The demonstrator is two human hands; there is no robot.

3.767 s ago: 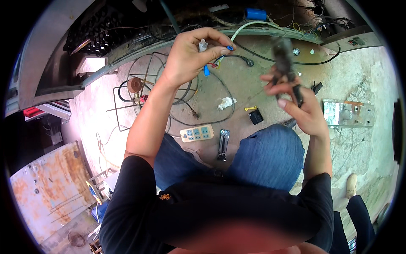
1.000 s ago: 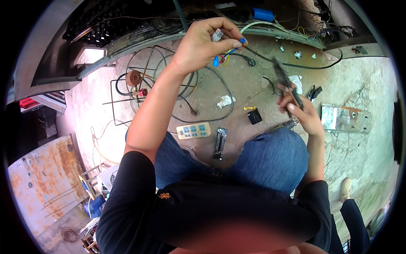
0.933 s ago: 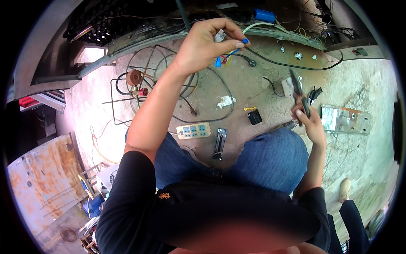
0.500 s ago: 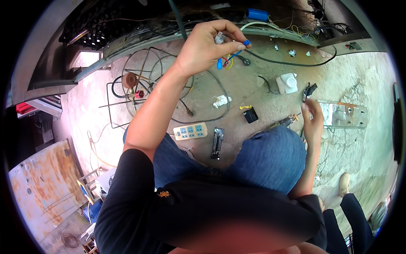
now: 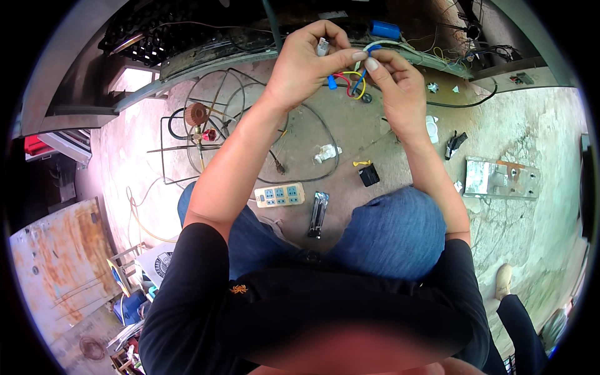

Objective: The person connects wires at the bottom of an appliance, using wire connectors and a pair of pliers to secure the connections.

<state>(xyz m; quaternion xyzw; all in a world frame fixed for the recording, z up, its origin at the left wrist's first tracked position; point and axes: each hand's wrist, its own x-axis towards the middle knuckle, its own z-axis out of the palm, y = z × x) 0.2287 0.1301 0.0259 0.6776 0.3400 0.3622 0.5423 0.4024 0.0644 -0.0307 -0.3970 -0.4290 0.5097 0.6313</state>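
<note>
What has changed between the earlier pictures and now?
The right hand let go of the pliers, now lying on the floor, and rose to pinch the coloured wires beside the left hand. The left hand kept holding the wires; the power strip stayed put.

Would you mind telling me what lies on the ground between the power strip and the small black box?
In the head view, a dark metal hand tool lies on the concrete between the power strip and the small black box.

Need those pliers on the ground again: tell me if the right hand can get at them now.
Probably yes: the pliers lie uncovered on the floor right of the right hand, but its fingers are pinching the coloured wires.
</note>
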